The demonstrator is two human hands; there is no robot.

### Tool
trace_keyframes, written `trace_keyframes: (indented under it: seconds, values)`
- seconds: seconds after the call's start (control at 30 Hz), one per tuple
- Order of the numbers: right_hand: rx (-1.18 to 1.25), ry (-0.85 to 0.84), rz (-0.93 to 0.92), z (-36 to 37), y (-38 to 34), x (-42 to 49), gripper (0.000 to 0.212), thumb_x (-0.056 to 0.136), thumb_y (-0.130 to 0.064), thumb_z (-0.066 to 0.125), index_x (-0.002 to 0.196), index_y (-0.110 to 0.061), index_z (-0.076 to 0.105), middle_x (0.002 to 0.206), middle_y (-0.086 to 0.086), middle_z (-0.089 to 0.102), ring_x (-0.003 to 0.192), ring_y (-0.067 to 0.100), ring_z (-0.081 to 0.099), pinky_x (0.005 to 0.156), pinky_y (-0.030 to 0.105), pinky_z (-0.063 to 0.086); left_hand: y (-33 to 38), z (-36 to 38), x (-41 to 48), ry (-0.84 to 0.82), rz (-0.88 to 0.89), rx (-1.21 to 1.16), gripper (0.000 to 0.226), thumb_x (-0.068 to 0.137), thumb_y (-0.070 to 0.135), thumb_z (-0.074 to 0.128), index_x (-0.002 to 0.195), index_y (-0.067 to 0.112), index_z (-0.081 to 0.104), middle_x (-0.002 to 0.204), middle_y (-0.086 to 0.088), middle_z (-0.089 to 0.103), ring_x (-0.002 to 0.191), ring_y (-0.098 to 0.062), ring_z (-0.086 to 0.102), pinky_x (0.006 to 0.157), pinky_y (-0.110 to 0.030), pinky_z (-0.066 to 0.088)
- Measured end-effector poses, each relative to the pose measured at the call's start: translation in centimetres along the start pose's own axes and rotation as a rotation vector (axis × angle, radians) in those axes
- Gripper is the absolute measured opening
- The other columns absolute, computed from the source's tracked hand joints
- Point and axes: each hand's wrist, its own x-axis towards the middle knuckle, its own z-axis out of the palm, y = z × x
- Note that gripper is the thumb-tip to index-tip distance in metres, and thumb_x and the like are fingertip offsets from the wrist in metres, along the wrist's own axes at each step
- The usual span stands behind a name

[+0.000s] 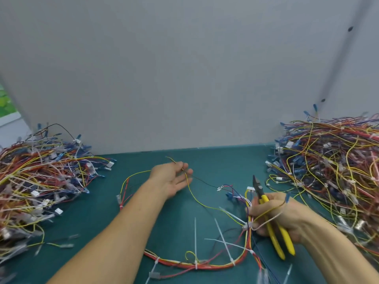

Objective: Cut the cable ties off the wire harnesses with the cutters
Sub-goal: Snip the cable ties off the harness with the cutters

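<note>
One wire harness point(207, 264) lies spread over the green mat in front of me, with several white cable ties point(195, 238) standing off it. My left hand point(174, 179) is palm up at the middle of the mat and pinches a thin yellow and black wire point(192, 194) of this harness between thumb and fingers. My right hand point(287, 217) grips the yellow-handled cutters point(272, 222), black jaws pointing up and away, and also holds a bundle of the harness next to a white tie point(247, 225).
A big heap of harnesses point(39, 181) covers the left of the green mat point(98, 220). A second big heap point(332, 167) fills the right side. A grey wall point(184, 78) stands close behind the table's far edge.
</note>
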Motion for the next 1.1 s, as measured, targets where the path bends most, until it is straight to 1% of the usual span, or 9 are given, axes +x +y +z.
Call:
trace_keyframes:
  seconds: [0.17, 0.27, 0.37, 0.47, 0.53, 0.67, 0.8, 0.93, 1.1]
  values:
    - [-0.134, 0.126, -0.026, 1.2, 0.4, 0.7, 0.017, 0.079, 0.009, 0.064, 0.076, -0.001, 0.052, 0.054, 0.017, 0.057, 0.05, 0.03, 0.06, 0.048, 0.028, 0.046, -1.3, -1.3, -0.7, 0.006, -0.034, 0.217, 0.005, 0.095, 0.0, 0.051, 0.098, -0.001, 0.055, 0.088, -0.017, 0.063, 0.084, -0.032, 0.066, 0.072, -0.04, 0.055]
    - [-0.176, 0.162, -0.032, 1.4, 0.4, 0.8, 0.017, 0.08, 0.007, 0.066, 0.075, -0.002, 0.052, 0.051, 0.015, 0.058, 0.058, 0.034, 0.063, 0.053, 0.031, 0.046, -1.2, -1.7, -2.0, 0.022, 0.055, 0.39, 0.031, 0.092, 0.007, 0.06, 0.119, 0.004, 0.044, 0.097, -0.018, 0.064, 0.077, -0.027, 0.067, 0.067, -0.035, 0.058]
    - [-0.16, 0.176, -0.031, 1.4, 0.3, 0.9, 0.018, 0.081, 0.007, 0.064, 0.073, -0.003, 0.051, 0.048, 0.013, 0.057, 0.056, 0.033, 0.061, 0.049, 0.029, 0.047, -1.4, -3.7, -4.2, 0.054, 0.279, 0.843, 0.048, 0.09, 0.022, 0.064, 0.134, 0.014, 0.045, 0.106, -0.01, 0.067, 0.085, -0.023, 0.067, 0.075, -0.034, 0.057]
    - [-0.137, 0.229, -0.027, 1.2, 0.4, 1.3, 0.015, 0.081, 0.006, 0.062, 0.074, -0.003, 0.052, 0.044, 0.01, 0.055, 0.04, 0.023, 0.053, 0.046, 0.028, 0.045, -1.8, -6.6, -6.8, 0.099, 0.501, 1.479, 0.031, 0.09, 0.039, 0.059, 0.119, 0.027, 0.062, 0.106, 0.005, 0.069, 0.104, -0.018, 0.062, 0.091, -0.029, 0.047]
    - [-0.161, 0.282, -0.028, 0.9, 0.6, 1.6, 0.012, 0.081, 0.004, 0.063, 0.077, -0.001, 0.053, 0.045, 0.011, 0.057, 0.039, 0.023, 0.054, 0.049, 0.031, 0.048, -2.5, -8.5, -8.4, 0.106, 0.579, 1.627, 0.023, 0.091, 0.043, 0.056, 0.106, 0.029, 0.067, 0.098, 0.011, 0.067, 0.103, -0.015, 0.06, 0.086, -0.028, 0.046]
    - [-0.227, 0.351, -0.056, 0.6, 0.9, 1.9, 0.012, 0.078, -0.007, 0.068, 0.08, -0.001, 0.057, 0.053, 0.016, 0.064, 0.048, 0.029, 0.06, 0.056, 0.037, 0.051, -3.7, -10.9, -9.9, 0.153, 0.661, 1.733, 0.021, 0.091, 0.047, 0.053, 0.1, 0.032, 0.065, 0.091, 0.014, 0.051, 0.1, -0.012, 0.054, 0.083, -0.026, 0.042]
    - [-0.295, 0.38, -0.097, 0.3, -0.1, 0.9, 0.03, 0.078, -0.028, 0.073, 0.068, -0.003, 0.061, 0.06, 0.016, 0.062, 0.054, 0.025, 0.053, 0.058, 0.031, 0.039, -4.1, -11.1, -10.8, 0.133, 0.769, 1.701, 0.02, 0.095, 0.041, 0.05, 0.104, 0.03, 0.064, 0.098, 0.014, 0.052, 0.104, -0.009, 0.05, 0.087, -0.021, 0.038]
    - [-0.047, 0.397, -0.145, -1.3, -1.2, 0.0, 0.043, 0.078, -0.017, 0.073, 0.107, 0.011, 0.056, 0.088, 0.025, 0.053, 0.073, 0.034, 0.051, 0.065, 0.035, 0.033, -5.4, -9.0, -12.9, -0.06, 0.992, 1.521, 0.039, 0.092, 0.051, 0.042, 0.099, 0.024, 0.068, 0.099, 0.014, 0.058, 0.097, -0.007, 0.054, 0.088, -0.022, 0.039]
    - [0.057, 0.34, -0.188, -2.6, -1.8, -0.4, 0.012, 0.081, 0.002, 0.062, 0.092, 0.002, 0.057, 0.091, 0.014, 0.048, 0.07, 0.022, 0.044, 0.062, 0.034, 0.035, -7.7, -6.5, -14.3, -0.343, 1.166, 1.618, 0.039, 0.081, 0.055, 0.055, 0.099, 0.025, 0.071, 0.103, 0.012, 0.063, 0.095, -0.007, 0.06, 0.086, -0.021, 0.047]
